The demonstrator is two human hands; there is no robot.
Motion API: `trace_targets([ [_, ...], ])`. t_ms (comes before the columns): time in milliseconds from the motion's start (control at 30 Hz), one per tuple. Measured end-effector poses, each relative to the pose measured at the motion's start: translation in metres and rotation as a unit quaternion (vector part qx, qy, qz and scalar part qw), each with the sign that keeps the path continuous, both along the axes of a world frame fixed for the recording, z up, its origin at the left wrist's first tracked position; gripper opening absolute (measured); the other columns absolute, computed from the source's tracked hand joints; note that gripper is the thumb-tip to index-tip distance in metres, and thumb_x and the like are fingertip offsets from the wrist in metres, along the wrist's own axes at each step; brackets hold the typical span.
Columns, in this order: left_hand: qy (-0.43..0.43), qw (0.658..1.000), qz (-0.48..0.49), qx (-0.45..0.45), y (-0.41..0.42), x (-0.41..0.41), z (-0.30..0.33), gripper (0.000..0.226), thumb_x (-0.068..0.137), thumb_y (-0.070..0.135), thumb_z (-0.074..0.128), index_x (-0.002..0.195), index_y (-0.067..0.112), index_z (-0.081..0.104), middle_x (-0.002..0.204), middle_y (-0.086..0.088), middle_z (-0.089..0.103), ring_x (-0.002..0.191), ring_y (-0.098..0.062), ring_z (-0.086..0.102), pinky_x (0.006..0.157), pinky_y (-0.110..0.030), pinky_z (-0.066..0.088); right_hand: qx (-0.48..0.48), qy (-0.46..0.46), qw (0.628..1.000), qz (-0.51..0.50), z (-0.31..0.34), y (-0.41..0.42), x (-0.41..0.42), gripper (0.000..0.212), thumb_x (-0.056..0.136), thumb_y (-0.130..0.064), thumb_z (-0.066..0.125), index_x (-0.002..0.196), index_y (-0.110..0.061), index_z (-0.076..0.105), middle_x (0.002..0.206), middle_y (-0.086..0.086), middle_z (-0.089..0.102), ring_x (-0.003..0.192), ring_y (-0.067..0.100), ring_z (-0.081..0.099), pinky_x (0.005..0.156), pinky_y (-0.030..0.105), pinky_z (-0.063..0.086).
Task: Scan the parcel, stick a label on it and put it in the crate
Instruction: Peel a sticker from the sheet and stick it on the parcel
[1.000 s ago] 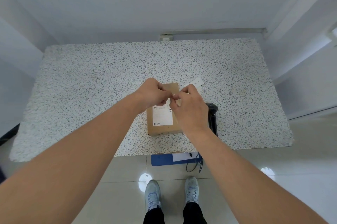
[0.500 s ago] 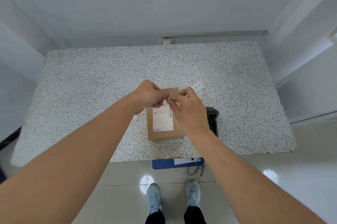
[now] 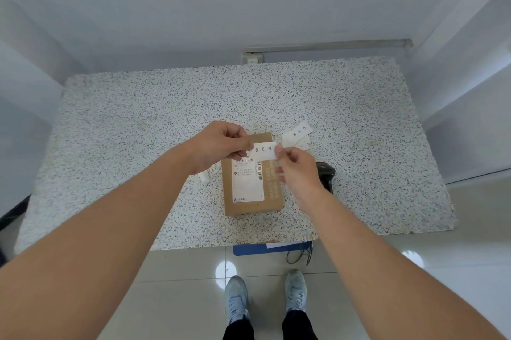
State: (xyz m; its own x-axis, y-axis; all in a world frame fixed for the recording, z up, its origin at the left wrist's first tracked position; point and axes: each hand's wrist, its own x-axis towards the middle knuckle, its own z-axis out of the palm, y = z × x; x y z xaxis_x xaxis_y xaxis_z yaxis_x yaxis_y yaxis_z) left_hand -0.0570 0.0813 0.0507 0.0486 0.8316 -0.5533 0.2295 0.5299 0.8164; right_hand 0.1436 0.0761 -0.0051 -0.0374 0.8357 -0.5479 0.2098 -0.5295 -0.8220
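A small brown cardboard parcel (image 3: 272,196) with a white shipping label lies flat near the front edge of the speckled table (image 3: 138,124). Just above the parcel's far end I hold a small white label (image 3: 265,150) with black characters. My left hand (image 3: 218,146) pinches its left end and my right hand (image 3: 294,167) pinches its right end. The label is stretched flat between them. A black scanner (image 3: 326,173) lies on the table right of the parcel, partly hidden by my right wrist.
Spare white labels (image 3: 297,133) lie on the table beyond the parcel, to the right. A small white paper scrap (image 3: 204,176) lies left of the parcel. A blue crate (image 3: 262,249) edge and a black cable show under the table's front edge, above my shoes.
My hands were close together, working at the label over the parcel. They have drawn apart, and the label now shows flat and readable between them.
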Motion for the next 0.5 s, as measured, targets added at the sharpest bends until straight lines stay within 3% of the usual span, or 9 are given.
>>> trace_targets([
  [100,0.016,1.0,-0.006,0.001,0.001,-0.003,-0.002,0.005,0.087,0.004,0.077,0.086,-0.001,0.075,0.083,-0.014,0.07,0.078,-0.017,0.066,0.077,-0.025,0.058,-0.011,0.037,0.999,-0.027,0.0,0.005,0.002,0.008,0.097,-0.026,0.072,0.096,-0.018,0.076,0.098,0.004,0.078,0.079,0.014,0.07,0.087,0.043,0.064],
  [267,0.052,0.999,-0.013,0.007,0.006,-0.01,-0.008,0.007,0.087,0.007,0.078,0.086,0.0,0.075,0.085,-0.015,0.073,0.08,-0.018,0.067,0.088,-0.035,0.06,-0.006,0.034,0.999,-0.018,-0.003,0.012,0.001,0.007,0.097,-0.022,0.072,0.095,-0.017,0.075,0.103,0.01,0.077,0.076,0.013,0.068,0.083,0.038,0.065],
  [400,0.148,0.988,-0.048,0.015,0.011,-0.01,-0.015,0.013,0.087,0.017,0.08,0.086,0.006,0.073,0.079,-0.002,0.075,0.068,-0.008,0.064,0.065,-0.02,0.056,0.017,-0.019,1.0,-0.001,-0.01,0.021,-0.004,0.01,0.101,-0.026,0.065,0.097,-0.019,0.07,0.095,0.001,0.074,0.075,0.012,0.067,0.075,0.036,0.062],
  [500,0.184,0.982,-0.035,0.023,0.015,-0.009,-0.027,0.015,0.089,0.023,0.078,0.085,0.009,0.073,0.077,0.001,0.074,0.064,-0.009,0.061,0.06,-0.022,0.049,0.043,-0.052,0.998,0.013,-0.015,0.028,-0.007,0.01,0.102,-0.027,0.062,0.097,-0.021,0.067,0.094,-0.004,0.073,0.079,0.01,0.068,0.069,0.027,0.053],
])
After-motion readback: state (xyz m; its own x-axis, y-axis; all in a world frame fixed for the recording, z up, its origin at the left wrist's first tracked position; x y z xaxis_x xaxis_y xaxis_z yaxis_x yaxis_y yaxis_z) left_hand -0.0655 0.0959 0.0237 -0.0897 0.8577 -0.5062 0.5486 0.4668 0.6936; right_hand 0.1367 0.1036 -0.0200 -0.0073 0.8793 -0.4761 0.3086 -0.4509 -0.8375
